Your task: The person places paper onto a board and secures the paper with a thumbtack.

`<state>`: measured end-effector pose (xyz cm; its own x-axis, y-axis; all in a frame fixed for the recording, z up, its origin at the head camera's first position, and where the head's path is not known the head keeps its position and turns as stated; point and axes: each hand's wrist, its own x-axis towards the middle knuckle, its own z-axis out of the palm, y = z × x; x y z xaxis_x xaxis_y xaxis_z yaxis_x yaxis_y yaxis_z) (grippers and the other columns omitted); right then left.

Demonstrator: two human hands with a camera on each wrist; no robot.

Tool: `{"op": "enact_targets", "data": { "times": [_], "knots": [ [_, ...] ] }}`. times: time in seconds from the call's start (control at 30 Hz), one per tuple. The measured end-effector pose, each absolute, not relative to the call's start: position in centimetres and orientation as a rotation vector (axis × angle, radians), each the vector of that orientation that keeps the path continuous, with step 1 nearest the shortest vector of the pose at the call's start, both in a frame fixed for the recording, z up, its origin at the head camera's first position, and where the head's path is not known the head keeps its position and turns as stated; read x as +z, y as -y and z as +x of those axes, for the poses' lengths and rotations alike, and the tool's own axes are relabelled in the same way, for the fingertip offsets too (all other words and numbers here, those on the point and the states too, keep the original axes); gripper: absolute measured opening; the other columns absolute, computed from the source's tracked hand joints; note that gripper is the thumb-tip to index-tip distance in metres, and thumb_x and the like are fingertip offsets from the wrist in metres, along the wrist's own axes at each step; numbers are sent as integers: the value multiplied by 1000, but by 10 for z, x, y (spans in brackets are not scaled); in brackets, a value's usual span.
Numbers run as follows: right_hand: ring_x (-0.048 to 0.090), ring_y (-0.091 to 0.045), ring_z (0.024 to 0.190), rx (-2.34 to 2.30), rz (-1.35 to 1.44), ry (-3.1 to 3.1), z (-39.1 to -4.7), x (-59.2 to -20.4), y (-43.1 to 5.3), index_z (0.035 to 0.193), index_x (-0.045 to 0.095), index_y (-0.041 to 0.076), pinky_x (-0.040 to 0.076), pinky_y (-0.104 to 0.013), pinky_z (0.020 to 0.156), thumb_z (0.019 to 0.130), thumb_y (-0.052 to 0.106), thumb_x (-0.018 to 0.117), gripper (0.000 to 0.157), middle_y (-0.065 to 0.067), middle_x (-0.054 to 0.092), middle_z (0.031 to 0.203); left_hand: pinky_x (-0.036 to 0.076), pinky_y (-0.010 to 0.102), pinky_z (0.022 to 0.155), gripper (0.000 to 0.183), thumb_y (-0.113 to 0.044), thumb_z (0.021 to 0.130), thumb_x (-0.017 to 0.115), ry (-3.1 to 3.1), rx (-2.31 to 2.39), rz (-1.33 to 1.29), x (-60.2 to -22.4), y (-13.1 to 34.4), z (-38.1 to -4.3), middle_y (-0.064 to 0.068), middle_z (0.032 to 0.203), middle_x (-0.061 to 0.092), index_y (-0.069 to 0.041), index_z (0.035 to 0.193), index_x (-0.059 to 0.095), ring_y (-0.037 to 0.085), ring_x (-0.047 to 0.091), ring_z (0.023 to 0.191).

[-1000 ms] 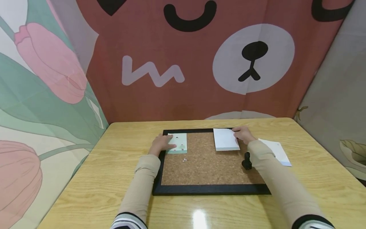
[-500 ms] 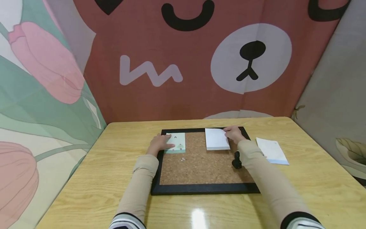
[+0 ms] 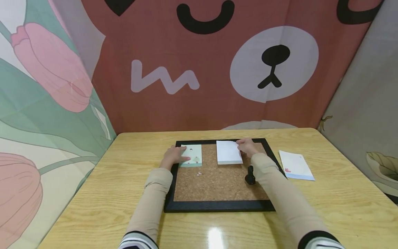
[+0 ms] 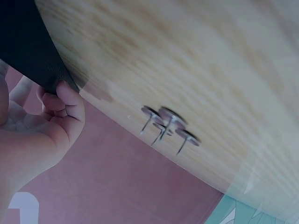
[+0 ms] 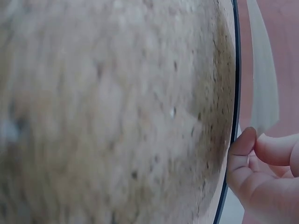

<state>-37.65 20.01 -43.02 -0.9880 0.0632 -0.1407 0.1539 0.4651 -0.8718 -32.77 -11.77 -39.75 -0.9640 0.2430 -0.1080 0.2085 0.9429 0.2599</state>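
My left hand [image 3: 173, 156] rests at the upper left of a black-framed corkboard [image 3: 211, 192], thumb and forefinger touching a pale green note sheet [image 3: 195, 154]. Other fingers of that hand bend against the frame [image 4: 32, 46] in the left wrist view. A silver thumbtack [image 3: 191, 149] shows on the green sheet. My right hand [image 3: 247, 147] pinches the top right corner of a white note sheet [image 3: 229, 152] over the board's upper middle. In the right wrist view, thumb and forefinger meet beside the frame's edge, and this right hand [image 5: 271, 172] hides part of the sheet.
A second white sheet [image 3: 296, 166] lies on the wooden table [image 3: 118, 180] right of the board. Small shiny bits [image 3: 199, 173] sit on the cork. Several thumbtacks [image 4: 170, 119] appear, points exposed, against the wood. A black object [image 3: 250, 175] is beside the right forearm.
My right hand has carried the white sheet leftward across the top of the corkboard, closer to the green sheet. The left hand has stayed in place.
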Motion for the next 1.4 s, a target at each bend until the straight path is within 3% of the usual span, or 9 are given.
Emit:
{"op": "enact_targets", "data": {
  "times": [0.13,0.43,1.0,1.27,1.4],
  "knots": [
    [48,-18,59,-1562,235,-2608,-381,-436,-193,115,57,-5,42,-30,52,83,-8,51,33,-19,55,110,29,50,95,65,-46,81,60,-2957,401,329,-398,119,-328,16,134,40,-16,136,41,38,30,122],
    [43,-11,58,-1580,225,-2582,-337,-395,-164,118,51,-10,37,-21,51,87,-8,46,32,-25,48,121,28,50,96,65,-45,80,61,-2967,434,327,-397,118,-326,16,134,40,-16,135,42,39,28,124],
    [40,-11,51,-1633,210,-2555,-337,-399,-165,118,51,-10,36,-22,48,86,-9,43,33,-26,49,119,28,51,96,64,-45,81,61,-2963,435,321,-396,119,-324,16,135,39,-17,135,42,40,26,125],
    [46,-18,71,-1654,262,-2503,-345,-402,-161,121,52,-6,42,-28,59,88,-7,45,33,-21,47,124,29,50,95,64,-45,81,61,-2964,395,314,-396,117,-326,16,134,41,-17,135,42,39,29,123],
    [47,-19,73,-1705,193,-2482,-357,-417,-160,117,56,-3,43,-30,61,87,-6,49,31,-18,51,119,31,50,94,64,-46,81,60,-2967,371,321,-396,117,-326,16,133,42,-17,135,42,39,31,122]
  ]
}}
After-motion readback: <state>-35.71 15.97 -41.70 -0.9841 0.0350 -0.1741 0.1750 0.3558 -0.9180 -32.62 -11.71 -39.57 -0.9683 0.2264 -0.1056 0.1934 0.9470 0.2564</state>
